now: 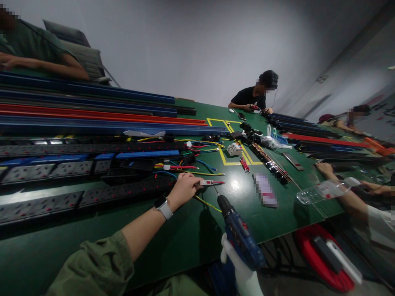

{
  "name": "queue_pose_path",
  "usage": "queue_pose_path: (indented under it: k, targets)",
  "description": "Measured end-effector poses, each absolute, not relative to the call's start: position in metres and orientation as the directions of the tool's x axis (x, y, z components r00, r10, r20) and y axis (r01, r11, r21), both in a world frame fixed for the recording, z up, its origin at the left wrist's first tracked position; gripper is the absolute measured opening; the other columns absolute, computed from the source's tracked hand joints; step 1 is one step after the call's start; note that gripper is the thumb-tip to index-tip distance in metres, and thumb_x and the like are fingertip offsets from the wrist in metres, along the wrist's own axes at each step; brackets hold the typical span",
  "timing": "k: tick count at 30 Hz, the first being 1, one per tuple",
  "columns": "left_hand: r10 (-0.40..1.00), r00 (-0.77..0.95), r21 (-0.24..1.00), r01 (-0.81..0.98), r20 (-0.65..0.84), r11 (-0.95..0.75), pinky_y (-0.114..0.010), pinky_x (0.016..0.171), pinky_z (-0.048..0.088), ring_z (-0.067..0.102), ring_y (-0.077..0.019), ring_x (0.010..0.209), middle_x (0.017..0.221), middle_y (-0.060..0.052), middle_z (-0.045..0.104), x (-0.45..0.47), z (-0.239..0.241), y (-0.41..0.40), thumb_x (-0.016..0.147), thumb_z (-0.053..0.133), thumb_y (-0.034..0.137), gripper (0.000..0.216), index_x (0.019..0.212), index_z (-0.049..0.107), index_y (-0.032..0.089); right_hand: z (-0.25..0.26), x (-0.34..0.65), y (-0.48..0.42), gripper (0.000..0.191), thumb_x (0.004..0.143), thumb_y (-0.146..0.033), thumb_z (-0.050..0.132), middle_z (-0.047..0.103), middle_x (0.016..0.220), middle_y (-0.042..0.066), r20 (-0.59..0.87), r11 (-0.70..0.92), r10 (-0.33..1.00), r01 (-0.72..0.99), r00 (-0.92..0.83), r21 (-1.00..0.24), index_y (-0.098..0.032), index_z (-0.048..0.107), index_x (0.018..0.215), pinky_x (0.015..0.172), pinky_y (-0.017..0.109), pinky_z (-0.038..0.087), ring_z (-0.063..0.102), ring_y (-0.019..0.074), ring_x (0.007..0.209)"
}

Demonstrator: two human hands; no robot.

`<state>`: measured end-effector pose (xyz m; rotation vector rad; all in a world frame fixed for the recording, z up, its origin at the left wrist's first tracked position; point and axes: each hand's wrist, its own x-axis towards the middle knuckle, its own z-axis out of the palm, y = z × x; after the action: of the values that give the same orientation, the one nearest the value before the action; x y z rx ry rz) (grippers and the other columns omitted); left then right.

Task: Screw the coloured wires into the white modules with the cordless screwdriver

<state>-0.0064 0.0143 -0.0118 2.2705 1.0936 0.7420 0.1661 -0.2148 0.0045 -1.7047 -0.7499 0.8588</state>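
Note:
My left hand (182,190), bare with a watch on the wrist, is closed in a pinch on a small white and red connector (211,182) at the end of a black power strip (92,195) on the green table (185,234). A yellow wire (207,203) trails from under the hand. My right hand (239,269), in a white glove, grips a blue cordless screwdriver (239,232). Its bit (215,190) points at the connector, almost touching it.
Long blue, red and black rails (92,115) and more socket strips (46,170) lie at the left. Loose wires (197,152), a white breaker (234,149) and parts sit inside a yellow taped square. Other people work across and at the right; a plastic bag (327,190) lies near an arm.

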Motion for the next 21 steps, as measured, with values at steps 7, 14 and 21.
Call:
queue_pose_path:
  k: [7,14,21]
  targets:
    - [0.809,0.537,0.645,0.534,0.239,-0.546,-0.041,0.1,0.034,0.058,-0.0217,0.099,0.107,-0.003,0.076,-0.0065,-0.0106,0.0144,0.095,0.064,0.031,0.023,0.115,0.075,0.034,0.0004,0.1689,-0.2144,0.032,0.075,-0.053,0.078,0.056,0.042,-0.003,-0.157,-0.204,0.845,0.037,0.511,-0.978,-0.021,0.073,0.077,0.059,0.033,0.052,0.051,0.0168,0.038]
    - [0.812,0.533,0.64,0.544,0.237,-0.543,-0.041,0.099,0.034,0.059,-0.0215,0.099,0.103,-0.002,0.076,-0.0063,-0.0105,0.0142,0.095,0.066,0.032,0.021,0.113,0.076,0.033,0.0046,0.167,-0.2159,0.028,0.075,-0.048,0.081,0.059,0.045,-0.004,-0.149,-0.189,0.844,0.026,0.515,-0.982,-0.021,0.075,0.08,0.058,0.03,0.051,0.051,0.015,0.039]
    - [0.812,0.526,0.64,0.54,0.251,-0.547,-0.04,0.098,0.033,0.059,-0.021,0.1,0.106,0.0,0.076,-0.0064,-0.013,0.0149,0.094,0.067,0.032,0.022,0.114,0.075,0.035,0.0057,0.1669,-0.2169,0.03,0.076,-0.051,0.08,0.055,0.042,-0.004,-0.172,-0.234,0.837,0.054,0.519,-0.971,-0.021,0.074,0.077,0.063,0.032,0.054,0.053,0.0169,0.041]
